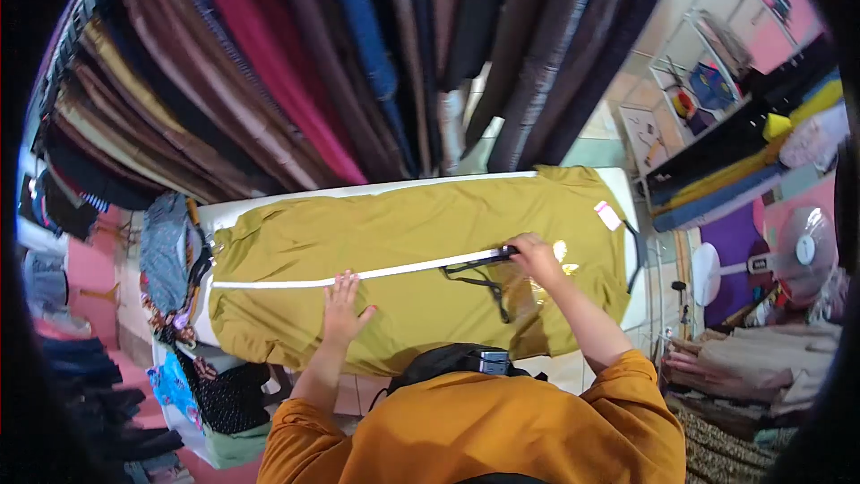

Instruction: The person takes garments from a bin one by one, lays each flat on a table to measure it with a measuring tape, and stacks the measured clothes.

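- Mustard-yellow cloth garment (313,233) lies spread lengthwise over a long white counter (210,215), in front of the person, with soft wrinkles across it and its near edge close to the person's body.
- Long, narrow white tape (403,269) runs along the garment, from its left end to the right hand, slanting slightly upward toward the right.
- Left hand (340,305) rests palm down on the garment, its fingers spread, the tips touching the tape.
- Right hand (533,258) has its fingers drawn together, pinching the tape at its right end.
- Thin black strap (495,288) hangs in a loop from beside the right hand and lies on the garment.
- Shiny gold-and-white decoration (562,255) shows on the garment just beyond the right wrist.
- White rectangular tag with a pink edge (607,215) lies near the garment's right end.
- Grey-blue patterned garment (167,242) is bunched at the counter's left end.
- Row of long hanging garments (269,63), mostly dark, with one bright pink, stands behind the counter.
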### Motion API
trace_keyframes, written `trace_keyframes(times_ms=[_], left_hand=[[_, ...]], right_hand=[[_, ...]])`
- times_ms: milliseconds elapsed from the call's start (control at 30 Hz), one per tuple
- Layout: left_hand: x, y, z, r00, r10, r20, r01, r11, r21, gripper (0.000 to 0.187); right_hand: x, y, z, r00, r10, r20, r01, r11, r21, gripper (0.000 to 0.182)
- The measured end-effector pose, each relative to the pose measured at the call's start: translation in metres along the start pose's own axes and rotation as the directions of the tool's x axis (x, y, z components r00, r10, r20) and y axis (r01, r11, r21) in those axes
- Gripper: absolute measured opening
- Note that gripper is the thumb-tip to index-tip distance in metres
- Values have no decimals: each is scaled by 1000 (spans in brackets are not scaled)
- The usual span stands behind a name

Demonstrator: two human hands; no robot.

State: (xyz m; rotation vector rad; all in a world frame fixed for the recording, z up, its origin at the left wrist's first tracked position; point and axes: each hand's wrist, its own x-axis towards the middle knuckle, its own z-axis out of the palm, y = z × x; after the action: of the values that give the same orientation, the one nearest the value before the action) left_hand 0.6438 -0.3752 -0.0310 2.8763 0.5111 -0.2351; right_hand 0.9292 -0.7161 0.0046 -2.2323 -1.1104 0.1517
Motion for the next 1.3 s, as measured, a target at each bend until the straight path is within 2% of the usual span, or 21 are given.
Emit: trace_keyframes(times_ms=[133, 200, 300, 367, 500, 600, 767, 867, 933, 1067, 1167, 1200, 1267, 1300], left_hand=[[0, 2, -4, 1000, -3, -1, 3, 1000, -17, 83], [0, 2, -5, 1000, 15, -1, -15, 1000, -19, 84], [1, 3, -5, 999, 47, -4, -47, 999, 24, 84], [2, 3, -6, 1000, 4, 11, -4, 1000, 19, 85], [3, -1, 0, 999, 41, -5, -41, 999, 21, 85], [5, 1, -2, 999, 4, 51, -6, 999, 46, 85], [5, 0, -1, 997, -25, 72, 21, 999, 47, 86], [4, -1, -1, 999, 5, 45, -6, 1000, 16, 87], [4, -3, 2, 999, 7, 36, -7, 1000, 15, 86], [3, 1, 0, 1000, 7, 22, -7, 1000, -12, 85], [2, 8, 5, 999, 1, -45, -2, 1000, -30, 82], [2, 19, 0, 999, 4, -51, -5, 1000, -23, 82], [3, 57, -9, 991, 131, 10, -131, 991, 31, 78], [5, 76, -8, 984, 175, 30, -176, 984, 16, 76]], right_hand=[[-67, 69, -91, 979, 177, -102, -187, 977, -99, 28], [-97, 101, -127, 954, 260, -148, -290, 926, -244, 22], [-134, 130, -166, 938, 289, -191, -344, 843, -412, 19], [-151, 147, -175, 928, 317, -195, -372, 804, -464, 15], [-169, 164, -178, 901, 402, -166, -427, 743, -515, 15], [-169, 172, -168, 916, 365, -167, -392, 724, -567, 14], [-164, 164, -168, 892, 426, -150, -430, 700, -570, 21], [-164, 166, -167, 910, 383, -160, -402, 714, -573, 20], [-163, 165, -166, 890, 422, -173, -443, 715, -541, 20], [-162, 164, -164, 892, 397, -219, -451, 732, -510, 19], [-158, 150, -152, 867, 435, -246, -497, 800, -338, 22], [-155, 138, -145, 865, 433, -252, -498, 801, -331, 22], [-150, 114, -129, 901, 325, -286, -393, 892, -224, 27], [-147, 99, -118, 905, 319, -281, -375, 910, -176, 29]])
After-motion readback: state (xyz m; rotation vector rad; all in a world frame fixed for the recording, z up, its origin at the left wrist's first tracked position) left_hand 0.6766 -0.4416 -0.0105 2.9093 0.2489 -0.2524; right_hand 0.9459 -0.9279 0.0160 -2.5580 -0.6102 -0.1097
